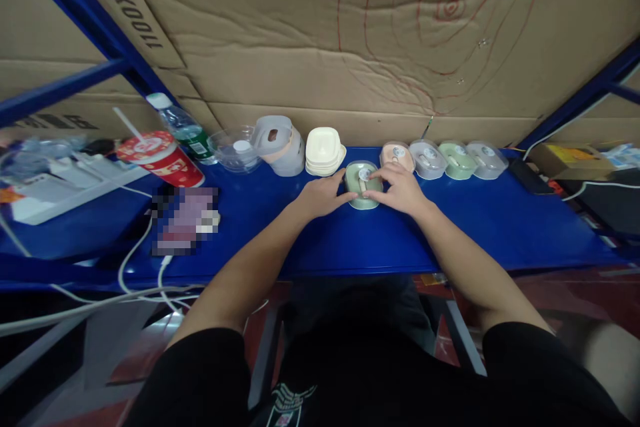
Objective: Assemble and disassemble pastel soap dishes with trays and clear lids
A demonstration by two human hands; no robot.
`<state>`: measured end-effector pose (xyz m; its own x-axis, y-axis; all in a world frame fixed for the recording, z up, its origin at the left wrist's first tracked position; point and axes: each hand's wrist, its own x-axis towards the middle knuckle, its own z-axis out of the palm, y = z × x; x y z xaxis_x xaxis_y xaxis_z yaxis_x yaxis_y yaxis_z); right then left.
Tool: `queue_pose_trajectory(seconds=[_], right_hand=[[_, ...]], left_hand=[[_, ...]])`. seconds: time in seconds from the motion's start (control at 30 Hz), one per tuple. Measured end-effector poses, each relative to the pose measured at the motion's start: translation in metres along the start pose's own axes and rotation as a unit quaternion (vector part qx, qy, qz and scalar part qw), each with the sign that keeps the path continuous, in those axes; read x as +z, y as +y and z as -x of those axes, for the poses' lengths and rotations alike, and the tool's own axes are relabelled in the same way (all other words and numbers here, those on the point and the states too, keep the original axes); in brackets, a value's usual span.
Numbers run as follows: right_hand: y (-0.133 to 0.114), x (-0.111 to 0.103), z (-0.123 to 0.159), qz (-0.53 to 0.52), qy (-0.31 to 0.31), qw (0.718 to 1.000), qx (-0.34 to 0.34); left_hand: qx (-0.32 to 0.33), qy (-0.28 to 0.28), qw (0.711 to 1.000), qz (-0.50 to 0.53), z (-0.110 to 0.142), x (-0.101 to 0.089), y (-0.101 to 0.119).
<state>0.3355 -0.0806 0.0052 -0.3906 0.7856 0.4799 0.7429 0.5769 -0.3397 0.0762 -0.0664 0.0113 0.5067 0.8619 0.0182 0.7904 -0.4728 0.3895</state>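
Centrally, both hands — left [324, 196], right [400, 190] — clamped on a rounded, smooth green plastic box [361, 185] atop the blue shelf [500, 227].

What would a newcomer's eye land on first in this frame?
Both hands, left hand and right hand, meet on a green lidded container mid-bench. Behind it to the right, a row of similar containers lines the blue bench; a red cup stands left.
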Motion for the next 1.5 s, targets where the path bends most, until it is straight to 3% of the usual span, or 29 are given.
queue_pose_trajectory(seconds=[0.07,0.13,0.37,0.53,0.97,1.5], right_hand=[[0.002,0.005,0.0,-0.013,-0.022,0.996,-0.089],[0.004,0.009,-0.001,0.003,-0.044,0.993,-0.11],[0.016,0.006,-0.001,0.098,-0.065,0.993,-0.019],[0.021,0.006,-0.001,0.136,-0.096,0.986,0.032],[0.03,0.007,-0.005,0.168,-0.101,0.975,0.107],[0.039,-0.002,-0.004,0.199,-0.049,0.964,0.169]], left_hand=[[-0.015,0.022,0.999,-0.018,-0.002,0.002,-0.002],[-0.03,0.042,0.998,-0.024,-0.004,0.002,-0.003],[-0.112,0.121,0.986,-0.004,-0.006,-0.012,-0.008],[-0.15,0.095,0.984,0.001,-0.01,-0.012,-0.018],[-0.173,0.113,0.978,0.023,-0.014,-0.016,-0.024],[-0.155,0.16,0.973,0.062,-0.011,-0.018,-0.023]])
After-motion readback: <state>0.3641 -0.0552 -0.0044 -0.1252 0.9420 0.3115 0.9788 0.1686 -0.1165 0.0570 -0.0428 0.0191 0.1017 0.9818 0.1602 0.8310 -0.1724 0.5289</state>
